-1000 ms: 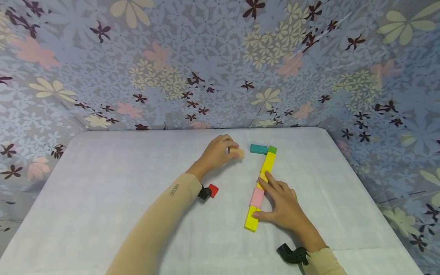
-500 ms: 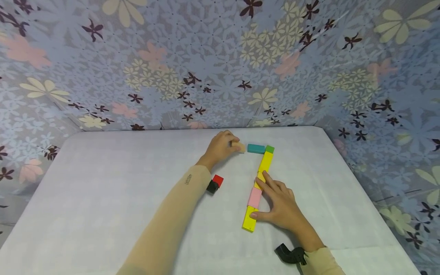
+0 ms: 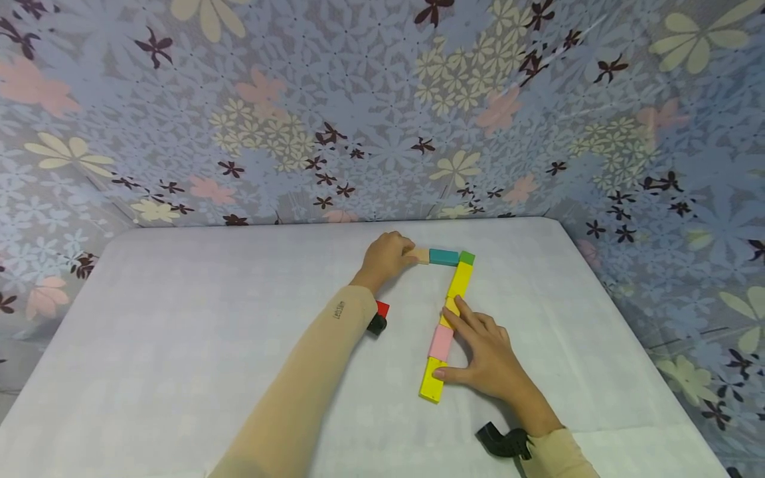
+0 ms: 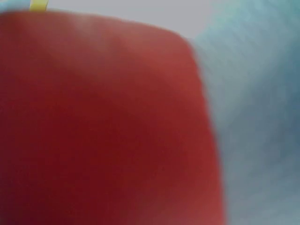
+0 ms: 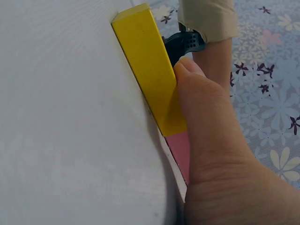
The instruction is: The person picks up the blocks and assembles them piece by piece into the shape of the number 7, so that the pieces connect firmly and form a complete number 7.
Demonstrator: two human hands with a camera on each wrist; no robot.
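In the head view my left hand (image 3: 384,260) pinches a natural wood block (image 3: 423,256), its end right at the teal block (image 3: 444,257). A green block (image 3: 467,258) forms the corner. From there a row runs toward me: a long yellow block (image 3: 459,280), a shorter yellow one, a pink block (image 3: 441,342) and a near yellow block (image 3: 428,390). My right hand (image 3: 489,358) lies spread along this row, fingertips on the shorter yellow block and thumb on the near yellow block. The right wrist view shows the thumb against that yellow block (image 5: 145,70), beside the pink one (image 5: 180,152).
A red block (image 3: 383,309) lies beside my left sleeve, partly hidden by the black wrist camera (image 3: 377,324); it fills much of the left wrist view. Another black camera (image 3: 505,443) sits at my right wrist. White cloth (image 3: 209,332) covers the table, with a floral wall behind.
My left hand has moved right and slightly away with the wood block, bringing it from a gap up to the teal block. My right hand stays on the row.
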